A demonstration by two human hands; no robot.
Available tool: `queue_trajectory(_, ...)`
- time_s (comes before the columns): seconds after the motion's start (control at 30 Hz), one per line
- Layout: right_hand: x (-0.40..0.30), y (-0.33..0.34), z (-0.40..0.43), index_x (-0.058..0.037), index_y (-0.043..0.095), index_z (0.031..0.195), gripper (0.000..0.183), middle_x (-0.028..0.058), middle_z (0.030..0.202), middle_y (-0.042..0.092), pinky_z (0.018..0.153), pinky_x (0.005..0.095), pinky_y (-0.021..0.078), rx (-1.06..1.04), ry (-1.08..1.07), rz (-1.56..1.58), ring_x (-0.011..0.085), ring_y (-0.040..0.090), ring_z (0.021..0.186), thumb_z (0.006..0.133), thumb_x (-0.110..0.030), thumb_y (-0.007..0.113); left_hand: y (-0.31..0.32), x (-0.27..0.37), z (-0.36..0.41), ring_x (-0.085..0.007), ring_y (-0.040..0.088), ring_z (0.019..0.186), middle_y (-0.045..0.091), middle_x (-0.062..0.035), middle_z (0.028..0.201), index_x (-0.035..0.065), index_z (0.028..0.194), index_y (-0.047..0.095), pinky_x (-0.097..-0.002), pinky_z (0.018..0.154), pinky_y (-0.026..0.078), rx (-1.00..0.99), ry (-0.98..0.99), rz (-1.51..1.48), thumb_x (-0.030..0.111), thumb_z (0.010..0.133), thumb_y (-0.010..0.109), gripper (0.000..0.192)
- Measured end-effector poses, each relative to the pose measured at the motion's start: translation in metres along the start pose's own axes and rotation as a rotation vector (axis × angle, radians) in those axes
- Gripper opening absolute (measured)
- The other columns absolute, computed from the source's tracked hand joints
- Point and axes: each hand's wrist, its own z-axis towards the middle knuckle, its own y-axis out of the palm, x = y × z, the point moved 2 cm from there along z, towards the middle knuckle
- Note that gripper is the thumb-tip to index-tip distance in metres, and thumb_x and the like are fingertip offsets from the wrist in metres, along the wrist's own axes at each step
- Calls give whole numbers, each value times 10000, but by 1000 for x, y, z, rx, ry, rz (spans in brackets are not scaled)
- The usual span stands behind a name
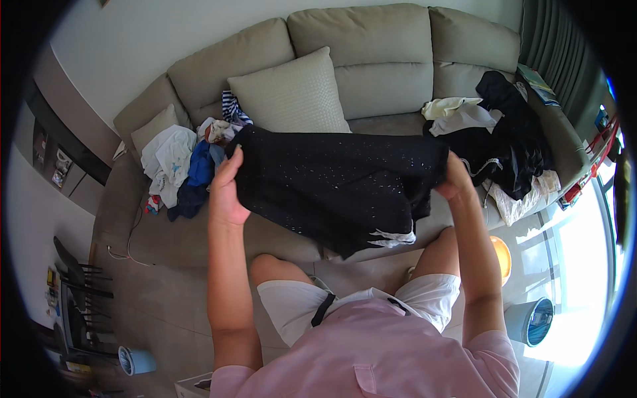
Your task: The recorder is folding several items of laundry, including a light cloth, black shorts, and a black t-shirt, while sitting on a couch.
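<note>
A black garment with small shiny specks (328, 174) is stretched between my two hands, above the seat of a grey-beige sofa. My left hand (231, 191) grips its left edge, thumb on top. My right hand (454, 178) holds the right edge, with the fingers partly hidden by the cloth. A white patch shows at the garment's lower hanging part. Behind its left end lies a heap of clothes, with a white shirt (170, 154) and a blue piece (201, 164). To the right, black clothes (522, 134) and a white lace cloth (522, 199) lie on the sofa.
A large woven cushion (291, 94) leans on the sofa backrest (368, 40). Near my right arm an orange round object (501, 259) and a blue bin (522, 321) stand on the floor. Another bin (139, 360) is at lower left. A white cable (130, 244) hangs down the sofa front.
</note>
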Motion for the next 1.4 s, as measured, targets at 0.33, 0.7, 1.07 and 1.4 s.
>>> queue_trajectory(0.33,-82,71,-9,-63,466,1333,433,26,890,646,773,262,493,-50,-433,-107,113,605,832,942,-211,578,19,40,-3,-228,606,1091,636,-96,1170,24,1246,548,-381,958,484,1,93,59,201,970,515,329)
queue_trajectory(0.7,-82,51,-11,-61,574,1251,355,-63,830,583,678,177,413,45,-531,-460,17,509,726,907,-112,641,6,18,-13,-104,600,833,668,-33,945,-2,1053,632,-257,784,483,255,327,907,148,890,677,226)
queue_trajectory(1.07,-220,56,57,-27,640,1183,323,16,927,653,660,237,458,461,-686,-941,84,575,726,889,-162,642,82,-9,-21,-53,561,733,618,8,836,23,1039,590,-196,709,461,27,249,479,35,878,664,178)
queue_trajectory(1.4,28,325,167,-113,647,1078,269,144,890,666,733,444,526,-227,-1221,-1705,349,641,821,827,-186,587,-13,-111,-63,-136,603,967,640,-58,1037,19,1128,593,-268,878,469,187,-2,14,87,915,624,226)
